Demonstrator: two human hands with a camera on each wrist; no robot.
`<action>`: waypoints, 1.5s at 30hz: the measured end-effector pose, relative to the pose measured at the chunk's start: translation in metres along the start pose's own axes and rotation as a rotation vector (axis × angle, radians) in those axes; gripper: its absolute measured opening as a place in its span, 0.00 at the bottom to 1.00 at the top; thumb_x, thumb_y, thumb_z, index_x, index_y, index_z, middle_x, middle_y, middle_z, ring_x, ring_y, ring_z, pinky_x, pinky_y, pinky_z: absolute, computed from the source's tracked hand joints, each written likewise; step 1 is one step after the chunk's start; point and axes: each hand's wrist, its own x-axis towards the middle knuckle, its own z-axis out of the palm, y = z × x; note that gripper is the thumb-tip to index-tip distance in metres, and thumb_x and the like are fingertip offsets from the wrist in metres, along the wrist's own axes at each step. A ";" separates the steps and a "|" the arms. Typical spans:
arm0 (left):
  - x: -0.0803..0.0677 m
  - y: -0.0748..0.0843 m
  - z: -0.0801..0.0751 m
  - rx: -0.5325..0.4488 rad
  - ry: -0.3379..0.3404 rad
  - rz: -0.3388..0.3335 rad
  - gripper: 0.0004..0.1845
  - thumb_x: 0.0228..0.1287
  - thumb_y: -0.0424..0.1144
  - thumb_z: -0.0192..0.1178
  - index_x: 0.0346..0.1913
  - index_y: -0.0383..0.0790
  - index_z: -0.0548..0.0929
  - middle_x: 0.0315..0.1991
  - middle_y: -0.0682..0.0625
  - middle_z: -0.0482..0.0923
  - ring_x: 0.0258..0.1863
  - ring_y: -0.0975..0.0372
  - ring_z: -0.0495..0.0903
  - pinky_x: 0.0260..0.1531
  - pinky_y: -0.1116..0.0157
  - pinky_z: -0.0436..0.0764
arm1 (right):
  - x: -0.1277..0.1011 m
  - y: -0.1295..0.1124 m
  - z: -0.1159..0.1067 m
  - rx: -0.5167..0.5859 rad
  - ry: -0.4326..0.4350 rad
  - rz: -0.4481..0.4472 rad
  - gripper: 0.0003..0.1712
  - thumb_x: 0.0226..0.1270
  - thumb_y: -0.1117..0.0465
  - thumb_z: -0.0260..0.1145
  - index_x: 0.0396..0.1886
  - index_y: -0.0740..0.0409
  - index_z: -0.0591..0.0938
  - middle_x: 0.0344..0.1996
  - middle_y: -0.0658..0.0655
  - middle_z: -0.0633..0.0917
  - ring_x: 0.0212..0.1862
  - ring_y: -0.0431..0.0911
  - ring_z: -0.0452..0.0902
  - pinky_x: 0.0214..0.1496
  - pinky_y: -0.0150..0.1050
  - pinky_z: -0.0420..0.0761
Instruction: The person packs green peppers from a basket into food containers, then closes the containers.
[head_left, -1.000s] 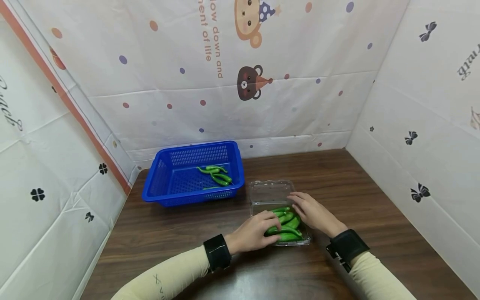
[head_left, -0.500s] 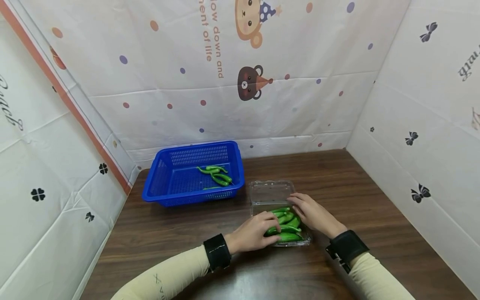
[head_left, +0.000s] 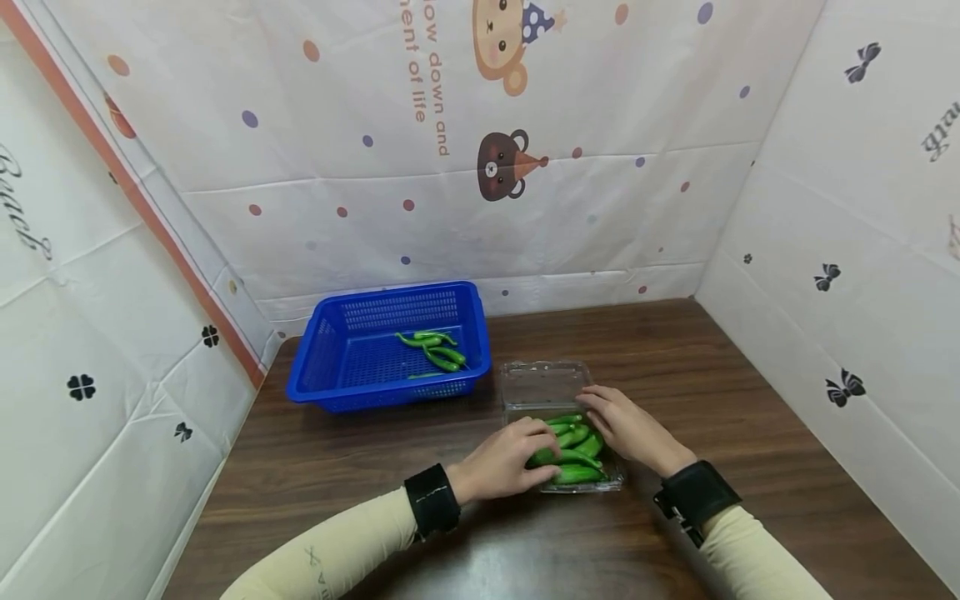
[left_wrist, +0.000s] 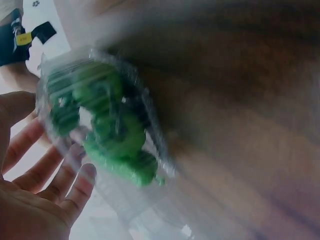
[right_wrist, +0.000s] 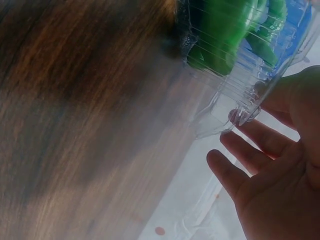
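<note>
A clear plastic clamshell box (head_left: 615, 485) lies with its lid (head_left: 543, 385) folded back on the table, at lower centre in the head view. Several green chili peppers (head_left: 577, 475) lie in its base. My left hand (head_left: 506, 462) is at the box's left side, fingers arched over the peppers and thumb near the front one. In the left wrist view, its fingers (left_wrist: 80, 192) are extended and spread beside the clear wall. At the right side, my right hand (head_left: 633, 429) touches the box near the hinge. The right wrist view shows its fingers loosely extended at the clear rim.
A blue perforated basket (head_left: 315, 358) stands at the back left of the brown wooden table (head_left: 360, 450), with several green chilies (head_left: 446, 358) inside. Printed white sheets (head_left: 360, 167) rise behind the table and on both sides.
The left hand has shifted slightly, and one pepper beneath its fingers has moved a little inside the box. The right hand stays at the same edge.
</note>
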 end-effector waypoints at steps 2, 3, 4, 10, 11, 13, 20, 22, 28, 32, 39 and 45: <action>0.000 -0.003 -0.005 0.007 0.015 -0.008 0.10 0.70 0.45 0.68 0.47 0.45 0.86 0.48 0.54 0.81 0.49 0.65 0.80 0.52 0.74 0.76 | 0.001 -0.001 -0.001 0.001 0.003 -0.002 0.19 0.74 0.70 0.64 0.62 0.67 0.80 0.61 0.70 0.78 0.63 0.63 0.76 0.59 0.56 0.80; 0.001 -0.004 -0.008 0.006 0.017 -0.016 0.10 0.70 0.45 0.68 0.47 0.45 0.86 0.48 0.54 0.81 0.49 0.65 0.80 0.51 0.74 0.77 | 0.001 -0.001 -0.002 0.002 0.003 0.001 0.19 0.74 0.69 0.64 0.62 0.67 0.80 0.61 0.70 0.78 0.63 0.63 0.76 0.59 0.55 0.80; 0.001 -0.006 -0.012 0.007 0.020 -0.026 0.09 0.70 0.44 0.68 0.47 0.44 0.86 0.48 0.54 0.81 0.49 0.65 0.80 0.54 0.71 0.77 | 0.002 -0.002 -0.003 0.002 0.002 0.004 0.19 0.74 0.69 0.64 0.62 0.67 0.80 0.61 0.70 0.78 0.63 0.62 0.76 0.59 0.55 0.80; 0.001 -0.016 -0.032 0.015 0.062 -0.060 0.09 0.68 0.40 0.70 0.46 0.40 0.86 0.46 0.53 0.82 0.46 0.64 0.79 0.49 0.67 0.79 | 0.007 -0.004 -0.003 0.006 0.000 0.014 0.20 0.75 0.66 0.65 0.64 0.67 0.80 0.61 0.69 0.78 0.63 0.62 0.76 0.59 0.56 0.80; 0.000 -0.018 -0.035 0.022 0.074 -0.061 0.08 0.68 0.40 0.70 0.45 0.41 0.86 0.45 0.53 0.82 0.44 0.64 0.79 0.45 0.69 0.78 | 0.009 -0.004 -0.003 0.003 0.003 0.010 0.21 0.75 0.66 0.65 0.64 0.67 0.79 0.61 0.69 0.78 0.63 0.62 0.76 0.58 0.56 0.80; 0.000 -0.022 -0.043 0.032 0.096 -0.069 0.08 0.68 0.39 0.70 0.45 0.41 0.86 0.45 0.53 0.83 0.43 0.63 0.79 0.44 0.69 0.78 | 0.012 -0.006 -0.002 0.003 0.011 0.003 0.21 0.75 0.65 0.65 0.64 0.67 0.79 0.62 0.70 0.78 0.63 0.62 0.76 0.59 0.57 0.80; 0.001 -0.036 -0.070 0.069 0.161 -0.107 0.07 0.68 0.39 0.70 0.45 0.42 0.86 0.42 0.51 0.84 0.38 0.65 0.79 0.39 0.69 0.79 | 0.023 -0.014 -0.009 0.010 0.044 -0.035 0.24 0.74 0.64 0.67 0.66 0.67 0.78 0.64 0.71 0.76 0.66 0.64 0.73 0.61 0.59 0.77; 0.002 -0.041 -0.078 0.078 0.168 -0.129 0.07 0.69 0.39 0.69 0.46 0.42 0.86 0.42 0.53 0.84 0.39 0.64 0.79 0.39 0.68 0.79 | 0.027 -0.019 -0.012 0.018 0.051 -0.051 0.25 0.74 0.64 0.67 0.66 0.67 0.78 0.64 0.70 0.76 0.66 0.63 0.73 0.62 0.58 0.77; 0.000 -0.062 -0.097 0.096 0.199 -0.197 0.07 0.70 0.37 0.68 0.47 0.39 0.85 0.42 0.48 0.85 0.42 0.59 0.82 0.43 0.63 0.82 | 0.042 -0.036 -0.017 0.020 0.061 -0.103 0.27 0.74 0.63 0.67 0.69 0.65 0.76 0.65 0.69 0.76 0.66 0.60 0.74 0.61 0.55 0.79; -0.003 -0.076 -0.108 0.132 0.225 -0.253 0.08 0.70 0.37 0.68 0.47 0.38 0.85 0.42 0.46 0.85 0.40 0.59 0.82 0.41 0.62 0.82 | 0.053 -0.048 -0.019 0.018 0.052 -0.135 0.27 0.75 0.61 0.67 0.70 0.64 0.75 0.66 0.67 0.76 0.66 0.59 0.74 0.62 0.54 0.79; -0.007 -0.101 -0.122 0.158 0.234 -0.333 0.09 0.70 0.37 0.67 0.48 0.37 0.85 0.43 0.45 0.84 0.41 0.57 0.83 0.41 0.59 0.84 | 0.073 -0.069 -0.019 0.042 0.011 -0.156 0.28 0.77 0.60 0.65 0.72 0.62 0.73 0.68 0.65 0.75 0.62 0.55 0.79 0.55 0.48 0.83; -0.009 -0.121 -0.133 0.186 0.207 -0.423 0.11 0.71 0.36 0.66 0.52 0.36 0.85 0.46 0.43 0.85 0.44 0.53 0.84 0.45 0.55 0.84 | 0.087 -0.085 -0.015 0.033 -0.014 -0.189 0.30 0.76 0.60 0.66 0.73 0.63 0.72 0.69 0.66 0.74 0.63 0.56 0.78 0.58 0.49 0.82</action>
